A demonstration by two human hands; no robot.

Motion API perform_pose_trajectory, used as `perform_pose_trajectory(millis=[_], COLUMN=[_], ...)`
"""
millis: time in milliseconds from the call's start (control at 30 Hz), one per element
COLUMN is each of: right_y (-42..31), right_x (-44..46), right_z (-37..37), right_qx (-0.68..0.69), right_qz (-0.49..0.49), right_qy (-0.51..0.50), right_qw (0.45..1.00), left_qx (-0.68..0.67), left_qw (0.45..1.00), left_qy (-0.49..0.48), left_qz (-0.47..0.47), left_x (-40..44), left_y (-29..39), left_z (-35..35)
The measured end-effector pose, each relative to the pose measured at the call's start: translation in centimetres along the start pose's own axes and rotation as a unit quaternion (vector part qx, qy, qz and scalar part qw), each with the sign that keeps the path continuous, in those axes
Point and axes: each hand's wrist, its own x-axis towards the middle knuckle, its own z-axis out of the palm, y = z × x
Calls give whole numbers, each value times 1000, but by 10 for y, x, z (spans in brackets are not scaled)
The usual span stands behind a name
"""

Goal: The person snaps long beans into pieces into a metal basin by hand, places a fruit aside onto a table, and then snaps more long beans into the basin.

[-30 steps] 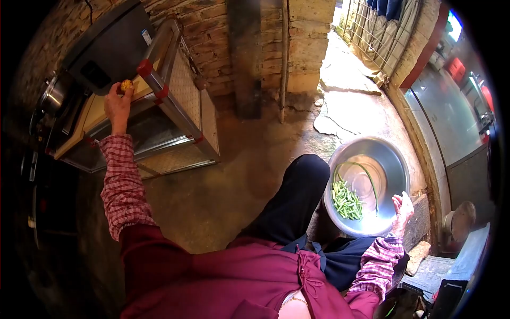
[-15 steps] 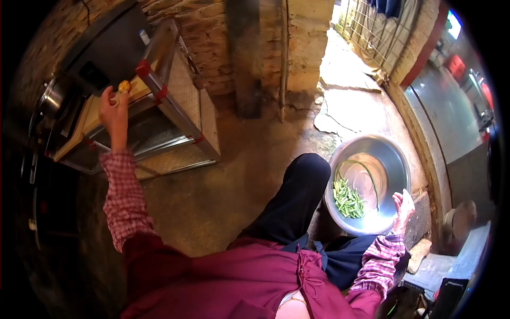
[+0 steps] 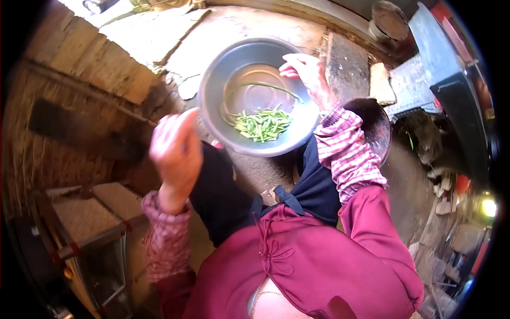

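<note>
A large metal basin [image 3: 212, 101] sits in front of my knees. Cut green pieces [image 3: 263, 125] lie in a pile in its near part, and a long green stalk [image 3: 271, 85] curves along the inside above them. Over the basin's right rim is my right hand [image 3: 311, 77], its fingers bent together; whatever they may hold is too small to make out. My left hand [image 3: 178, 151] is just left of the basin, blurred, with its fingers curled and their tips hidden from view.
A metal-framed cabinet [image 3: 87, 218] stands at the lower left, with a small orange-yellow object [image 3: 68, 273] at its edge. A dark pan [image 3: 374, 130] is beside my right sleeve. A wooden block [image 3: 348, 72] and a bucket [image 3: 390, 24] stand farther right.
The view has swung right towards the basin. My left hand has left the orange-yellow object at the cabinet and come back beside the basin. My right hand remains near the basin's right rim.
</note>
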Motion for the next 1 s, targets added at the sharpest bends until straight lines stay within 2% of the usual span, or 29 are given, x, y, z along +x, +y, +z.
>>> perform_pose_trajectory(millis=[133, 233, 333, 500, 600, 733, 767, 867, 1000], right_y=[-8, 5, 0, 0, -1, -5, -7, -8, -8], right_x=[23, 32, 28, 33, 36, 33, 34, 34, 37], right_z=[0, -10, -16, -22, -24, -31, -32, -31, -34], right_qx=[49, 43, 21, 4, 8, -1, -4, -2, 19], right_qz=[-15, -6, -27, -22, -20, -19, -12, -11, -21], right_qy=[39, 65, 78, 91, 97, 122, 127, 120, 103], right_qw=[998, 997, 996, 996, 995, 992, 992, 993, 994], left_qx=[-37, -74, 6, 131, 156, 200, 169, 147, 120], left_qw=[972, 939, 913, 917, 915, 909, 901, 917, 949], left_qy=[-229, -329, -393, -368, -363, -345, -392, -358, -287], left_qz=[41, 71, 114, 76, 77, 119, 75, 93, 52], left_x=[35, 28, 25, 5, -9, -20, -21, -22, 30], left_y=[-2, -35, -64, -82, -90, -96, -98, -110, -107], left_z=[108, 188, 264, 363, 392, 410, 412, 407, 357])
